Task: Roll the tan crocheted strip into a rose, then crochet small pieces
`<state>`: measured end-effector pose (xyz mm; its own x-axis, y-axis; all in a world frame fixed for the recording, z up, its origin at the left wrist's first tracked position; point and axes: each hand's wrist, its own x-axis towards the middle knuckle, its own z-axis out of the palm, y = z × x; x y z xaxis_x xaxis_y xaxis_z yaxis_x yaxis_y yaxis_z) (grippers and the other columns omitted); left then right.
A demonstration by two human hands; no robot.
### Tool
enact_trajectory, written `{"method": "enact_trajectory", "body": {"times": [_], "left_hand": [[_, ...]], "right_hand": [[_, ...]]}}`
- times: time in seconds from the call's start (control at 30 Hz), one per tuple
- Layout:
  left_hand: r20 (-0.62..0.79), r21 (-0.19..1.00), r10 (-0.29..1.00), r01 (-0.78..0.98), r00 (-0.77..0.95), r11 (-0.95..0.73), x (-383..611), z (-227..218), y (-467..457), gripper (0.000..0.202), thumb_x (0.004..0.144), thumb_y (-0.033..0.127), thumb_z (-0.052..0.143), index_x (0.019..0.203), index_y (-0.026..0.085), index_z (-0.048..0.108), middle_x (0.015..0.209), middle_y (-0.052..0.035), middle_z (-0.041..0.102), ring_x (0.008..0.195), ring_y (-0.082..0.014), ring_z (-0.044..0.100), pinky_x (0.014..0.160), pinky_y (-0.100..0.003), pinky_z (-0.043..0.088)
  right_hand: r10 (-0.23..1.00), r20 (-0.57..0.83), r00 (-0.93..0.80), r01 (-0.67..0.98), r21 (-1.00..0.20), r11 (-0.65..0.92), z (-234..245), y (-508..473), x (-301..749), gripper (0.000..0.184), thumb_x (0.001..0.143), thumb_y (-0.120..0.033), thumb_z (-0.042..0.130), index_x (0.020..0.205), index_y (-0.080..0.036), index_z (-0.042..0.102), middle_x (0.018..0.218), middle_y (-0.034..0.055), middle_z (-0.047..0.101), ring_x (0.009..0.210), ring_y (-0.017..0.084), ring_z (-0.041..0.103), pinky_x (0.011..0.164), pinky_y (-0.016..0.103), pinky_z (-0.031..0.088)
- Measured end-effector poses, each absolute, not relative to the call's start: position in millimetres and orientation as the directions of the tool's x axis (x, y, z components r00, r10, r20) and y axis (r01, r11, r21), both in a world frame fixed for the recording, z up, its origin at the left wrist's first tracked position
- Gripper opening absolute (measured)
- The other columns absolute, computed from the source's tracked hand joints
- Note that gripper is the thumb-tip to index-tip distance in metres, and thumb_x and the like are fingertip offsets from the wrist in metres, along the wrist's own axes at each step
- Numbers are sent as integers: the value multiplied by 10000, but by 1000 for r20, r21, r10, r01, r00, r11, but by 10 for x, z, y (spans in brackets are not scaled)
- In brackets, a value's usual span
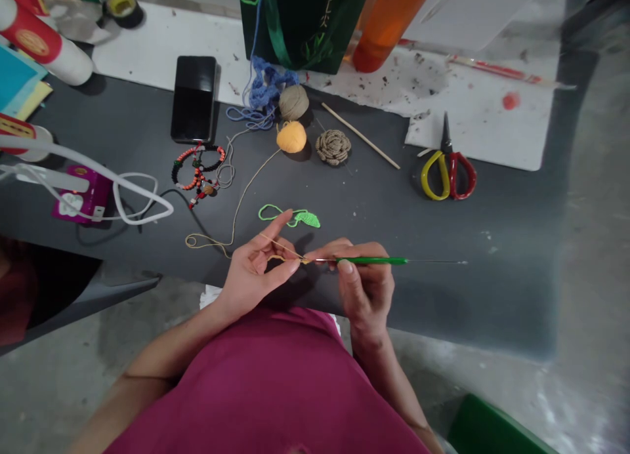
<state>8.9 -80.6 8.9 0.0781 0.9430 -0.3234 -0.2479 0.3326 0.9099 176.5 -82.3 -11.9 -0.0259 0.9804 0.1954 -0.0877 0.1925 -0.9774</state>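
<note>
Between finger and thumb, my left hand point(256, 264) pinches a small piece of yellow crochet work point(304, 261), its index finger raised with yarn running over it. My right hand point(365, 280) is closed round a crochet hook point(378, 260) with a green handle and thin metal ends. The hook's left tip meets the yellow work; the exact stitch is too small to make out. From the work, the thin yarn loops across the table to a yellow yarn ball point(291, 137). Just beyond my fingers lies a small green crocheted leaf point(308, 218) with a yarn tail.
Scissors point(447, 165) with yellow and red handles lie to the right. Behind the work are a brown crocheted rosette point(333, 147), a wooden stick point(361, 136), a beige yarn ball point(294, 102) and a phone point(193, 98). Beaded bracelets point(198, 172) and a white cable point(142, 195) are leftward.
</note>
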Motion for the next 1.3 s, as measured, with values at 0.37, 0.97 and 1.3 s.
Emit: {"method": "enact_trajectory", "body": {"times": [0.37,0.97,1.3], "left_hand": [[-243,958,970,-155,5,241,107,51,-827,583,778,170,769,1343,279,673,809,3,690,761,-136,619,820,-299,540],[-303,942,953,-158,-13,297,121,48,-834,664,756,243,835,1385,307,630,772,26,718,733,-133,613,800,-285,495],[-582,442,733,-619,353,649,153,-33,-793,641,687,196,875,1299,244,687,654,73,593,645,-78,525,735,-251,434]], "right_hand": [[958,280,-64,-20,-960,280,-33,-833,1791,213,983,-173,518,1092,-317,630,957,3,807,870,204,733,732,410,582],[893,432,-125,211,-868,449,-68,-814,1770,341,886,-93,653,1115,-342,701,956,11,814,831,219,764,743,407,602],[855,519,-8,267,-823,502,-234,-929,1687,401,862,-88,696,1154,-363,711,1017,-1,824,801,215,779,676,406,602]]}}
